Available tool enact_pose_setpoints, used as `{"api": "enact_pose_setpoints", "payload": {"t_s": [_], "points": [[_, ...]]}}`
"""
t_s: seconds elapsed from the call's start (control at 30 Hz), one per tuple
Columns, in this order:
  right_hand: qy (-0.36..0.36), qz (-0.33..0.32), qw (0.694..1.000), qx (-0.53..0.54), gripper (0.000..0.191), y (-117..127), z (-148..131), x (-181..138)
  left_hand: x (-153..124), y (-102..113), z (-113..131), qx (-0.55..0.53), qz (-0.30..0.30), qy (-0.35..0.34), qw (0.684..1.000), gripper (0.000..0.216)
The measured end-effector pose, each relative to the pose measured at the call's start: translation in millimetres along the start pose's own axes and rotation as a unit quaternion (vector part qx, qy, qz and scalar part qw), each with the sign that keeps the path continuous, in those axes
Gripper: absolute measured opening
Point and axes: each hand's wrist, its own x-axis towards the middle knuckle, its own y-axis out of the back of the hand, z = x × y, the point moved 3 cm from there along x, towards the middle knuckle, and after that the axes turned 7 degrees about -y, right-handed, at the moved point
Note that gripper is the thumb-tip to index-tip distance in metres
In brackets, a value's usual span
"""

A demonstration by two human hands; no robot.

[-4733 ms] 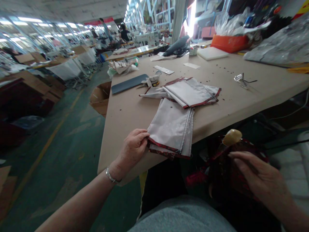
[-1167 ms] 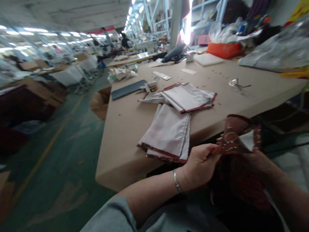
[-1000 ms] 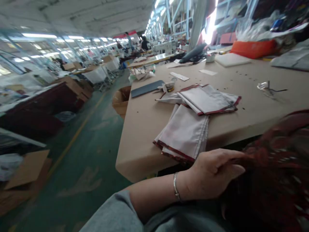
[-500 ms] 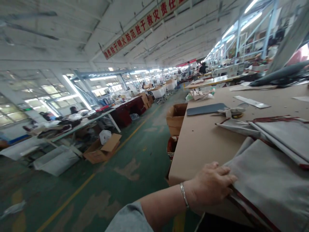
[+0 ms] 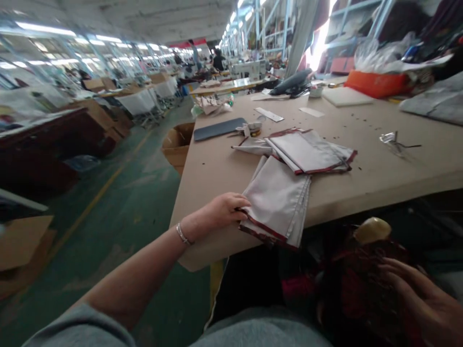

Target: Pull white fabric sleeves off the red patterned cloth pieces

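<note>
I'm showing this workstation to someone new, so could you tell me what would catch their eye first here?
Probably the stack of grey fabric pieces with dark red edging at the near table edge, its corner pinched by the left hand. Behind it lies a second, fanned stack. Below the table edge, the right hand rests on a heap of dark red patterned cloth.

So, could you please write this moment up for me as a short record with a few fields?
Setting: a workshop hall with long tables
Left hand: at the near corner of the front fabric stack, fingers on its edge
Right hand: low on the dark red fabric in the lap; grip unclear
Front fabric stack: grey folded pieces with red trim, overhanging the edge of the table
Second fabric stack: farther back on the table
Also on the table: dark flat board, orange tray
</note>
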Motion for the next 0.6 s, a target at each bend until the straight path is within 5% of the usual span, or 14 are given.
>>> {"api": "enact_pose_setpoints", "payload": {"t_s": [0.17, 0.33, 0.47, 0.6], "points": [[0.099, -0.136, 0.984, 0.056, 0.028, -33, -78, -39, 0, 1, -6, -0.035, 0.013, 0.006, 0.999, 0.016], [0.248, -0.218, 0.942, 0.056, 0.018, -52, -161, -32, 1, -1, -10, -0.04, 0.043, -0.005, 0.998, 0.019], [0.36, -0.125, 0.924, 0.024, 0.022, -58, -231, -4, 9, 5, 10, 0.056, 0.14, -0.07, 0.986, 0.019], [0.369, -0.029, 0.926, -0.074, 0.042, -72, -295, 22, 22, 12, 48, 0.118, 0.21, -0.107, 0.965, 0.014]]}}
